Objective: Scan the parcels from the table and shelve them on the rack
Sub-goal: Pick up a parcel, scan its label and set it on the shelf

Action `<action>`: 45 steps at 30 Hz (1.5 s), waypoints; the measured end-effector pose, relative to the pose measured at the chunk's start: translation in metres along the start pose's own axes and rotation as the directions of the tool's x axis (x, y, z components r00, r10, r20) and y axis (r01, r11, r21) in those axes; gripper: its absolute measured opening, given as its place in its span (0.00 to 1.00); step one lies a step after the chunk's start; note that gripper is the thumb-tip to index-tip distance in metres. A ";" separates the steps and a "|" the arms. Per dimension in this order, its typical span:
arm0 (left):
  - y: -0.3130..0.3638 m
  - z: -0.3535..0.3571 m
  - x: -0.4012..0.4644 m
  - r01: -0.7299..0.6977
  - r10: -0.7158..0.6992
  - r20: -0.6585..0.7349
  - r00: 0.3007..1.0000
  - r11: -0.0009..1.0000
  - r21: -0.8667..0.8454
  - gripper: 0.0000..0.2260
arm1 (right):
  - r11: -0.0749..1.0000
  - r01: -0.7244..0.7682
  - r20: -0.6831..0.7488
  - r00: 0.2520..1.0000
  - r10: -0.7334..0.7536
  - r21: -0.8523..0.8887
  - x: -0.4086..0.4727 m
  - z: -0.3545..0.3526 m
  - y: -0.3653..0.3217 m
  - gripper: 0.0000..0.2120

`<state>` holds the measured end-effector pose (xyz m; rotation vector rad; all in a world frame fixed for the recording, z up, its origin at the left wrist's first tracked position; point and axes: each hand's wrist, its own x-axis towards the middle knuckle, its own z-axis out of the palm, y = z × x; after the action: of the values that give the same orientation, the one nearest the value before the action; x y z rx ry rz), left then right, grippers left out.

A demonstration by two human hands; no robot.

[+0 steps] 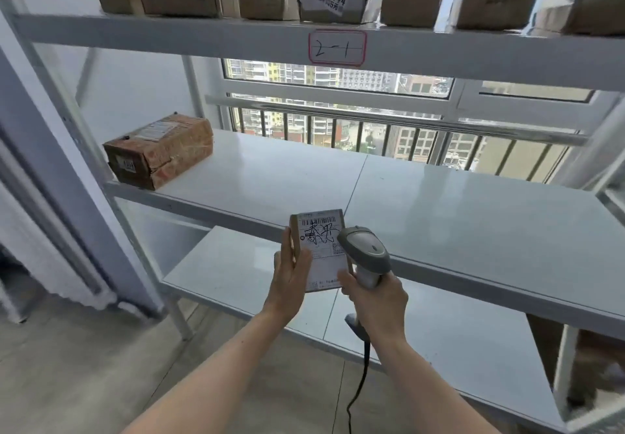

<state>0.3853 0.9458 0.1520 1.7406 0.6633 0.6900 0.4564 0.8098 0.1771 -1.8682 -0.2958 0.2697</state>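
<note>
The left hand holds a small parcel by its side, fingers curled around it, before the rack. The right hand grips the scanner. The parcel looks light and stiff; holding its edges seems best.

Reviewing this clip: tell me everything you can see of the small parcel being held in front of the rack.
The small parcel is a flat brown cardboard box, its broad face almost covered by a white shipping label with a barcode near the top and large handwritten black marks. It is held upright, label toward the camera, in front of the rack's middle shelf. The left hand grips its left edge. The grey scanner in the right hand overlaps its right side; contact there is unclear.
</note>
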 end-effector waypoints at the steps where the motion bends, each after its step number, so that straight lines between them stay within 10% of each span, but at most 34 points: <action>1: -0.003 -0.006 0.013 -0.001 0.001 -0.021 1.000 1.000 -0.002 0.32 | 1.000 0.004 0.015 1.000 -0.004 0.006 0.010 0.009 -0.006 0.08; 19: -0.016 -0.136 0.190 0.175 -0.188 -0.156 0.970 0.980 -0.095 0.32 | 0.990 0.142 0.248 0.960 -0.132 -0.021 0.146 0.196 -0.095 0.11; 38: -0.100 -0.292 0.333 0.306 -0.305 0.037 0.952 0.951 -0.028 0.16 | 0.996 -0.026 0.005 1.000 0.027 -0.089 0.166 0.419 -0.154 0.12; 45: -0.115 -0.307 0.345 0.272 -0.273 -0.029 0.962 0.962 -0.025 0.30 | 0.993 -0.048 -0.035 0.998 0.044 -0.110 0.167 0.446 -0.160 0.15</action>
<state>0.3828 1.4217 0.1555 1.5830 0.8954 0.5311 0.4550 1.3116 0.1858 -1.9889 -0.2497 0.2584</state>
